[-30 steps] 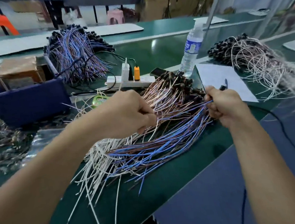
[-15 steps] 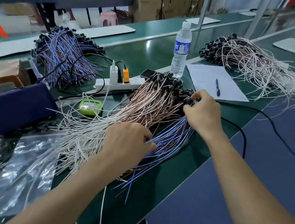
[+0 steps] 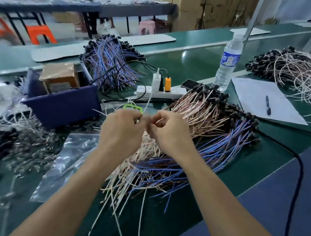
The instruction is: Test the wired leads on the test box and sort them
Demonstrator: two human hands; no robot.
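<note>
Both pinch one blurred lead (image 3: 158, 121) above the pile (image 3: 197, 114): left hand (image 3: 122, 133), right hand (image 3: 168, 131), close together. Tester (image 3: 131, 107) lies just beyond, nearer the left hand.

Looks like an electronics assembly workshop. Has long green workbenches (image 3: 193, 64) heaped with bundled wire leads (image 3: 202, 112), with stacked cartons (image 3: 207, 4) and plastic stools (image 3: 41, 33) behind.

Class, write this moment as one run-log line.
left hand: fingertips meet right, grip blurred | right hand: curled round pinkish lead | lead pile: below both hands
</note>
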